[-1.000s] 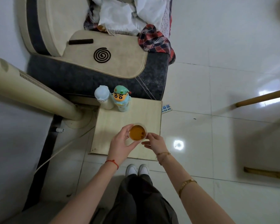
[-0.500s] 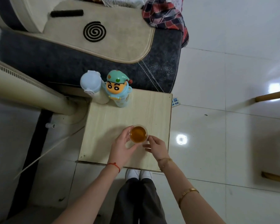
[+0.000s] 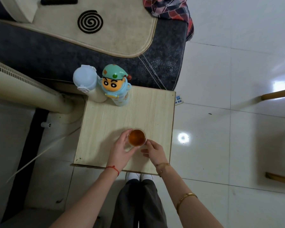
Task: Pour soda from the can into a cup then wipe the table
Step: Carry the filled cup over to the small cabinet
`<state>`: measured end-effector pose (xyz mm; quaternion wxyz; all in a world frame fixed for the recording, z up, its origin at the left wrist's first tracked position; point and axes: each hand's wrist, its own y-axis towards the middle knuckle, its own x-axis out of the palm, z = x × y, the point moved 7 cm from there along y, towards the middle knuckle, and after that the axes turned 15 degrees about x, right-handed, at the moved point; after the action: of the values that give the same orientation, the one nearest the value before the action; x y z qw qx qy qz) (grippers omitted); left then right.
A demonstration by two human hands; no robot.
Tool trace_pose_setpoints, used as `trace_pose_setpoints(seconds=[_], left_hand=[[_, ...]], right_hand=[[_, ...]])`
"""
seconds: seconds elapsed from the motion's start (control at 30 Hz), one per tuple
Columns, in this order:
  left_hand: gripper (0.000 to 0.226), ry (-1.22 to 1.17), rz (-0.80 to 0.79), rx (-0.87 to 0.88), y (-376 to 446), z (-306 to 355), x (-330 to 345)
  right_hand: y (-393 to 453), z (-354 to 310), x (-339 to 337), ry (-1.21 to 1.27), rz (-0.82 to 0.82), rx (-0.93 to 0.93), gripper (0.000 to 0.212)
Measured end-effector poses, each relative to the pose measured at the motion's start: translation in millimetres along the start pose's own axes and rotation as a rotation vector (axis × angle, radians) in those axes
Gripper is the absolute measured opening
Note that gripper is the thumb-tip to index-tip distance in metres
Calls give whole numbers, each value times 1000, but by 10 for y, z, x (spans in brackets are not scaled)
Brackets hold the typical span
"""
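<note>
A clear cup [image 3: 136,137] filled with amber liquid is seen from above, standing toward the near edge of a small pale wood-grain surface [image 3: 148,109]. The cup is gripped by the left hand [image 3: 120,150], whose fingers are curled round its left side, the thumb lying along the near side. The right hand [image 3: 154,152] is placed just beside the cup on its right; its fingertips appear to touch the cup's lower right wall, with the fingers loosely bent, though whether they truly pinch it cannot be told. A red string [image 3: 113,168] is worn on the left wrist, and gold bracelets [image 3: 185,197] are worn on the right forearm and wrist.

At the far left corner of the surface, a white bottle [image 3: 86,81] and a cartoon-figure bottle [image 3: 116,84] with a green cap are stood touching each other, well apart from the cup. Beyond the surface a dark sofa [image 3: 56,51] with a beige cover is seen, on which a black spiral coil [image 3: 90,21] and a dark remote [image 3: 59,1] lie. A plaid cloth [image 3: 169,7] is draped over the sofa's right end. A cream fan heater [image 3: 23,86] is leaned at the left. The floor [image 3: 229,137] is tiled in glossy white, and a power strip [image 3: 178,99] lies just past the surface's right far corner. Dark trousers and white shoes [image 3: 140,176] are visible below the surface's near edge.
</note>
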<state>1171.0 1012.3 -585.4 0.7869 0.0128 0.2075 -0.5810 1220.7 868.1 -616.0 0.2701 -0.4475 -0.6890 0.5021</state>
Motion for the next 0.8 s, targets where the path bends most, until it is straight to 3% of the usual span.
trace_pose_setpoints(seconds=[0.17, 0.3, 0.57, 0.8], left_hand=[[69, 63, -37, -13, -38, -7, -19], [82, 205, -39, -43, -155, 88, -156], [56, 466, -106, 12, -520, 746, -691], [52, 600, -192, 162, -647, 1703, -1080]], right_hand=[[-46, -13, -16, -26, -10, 4, 34], [-196, -56, -114, -137, 85, -19, 36], [-1042, -410, -395, -549, 230, -111, 43], [-2077, -846, -586, -857, 390, -338, 47]])
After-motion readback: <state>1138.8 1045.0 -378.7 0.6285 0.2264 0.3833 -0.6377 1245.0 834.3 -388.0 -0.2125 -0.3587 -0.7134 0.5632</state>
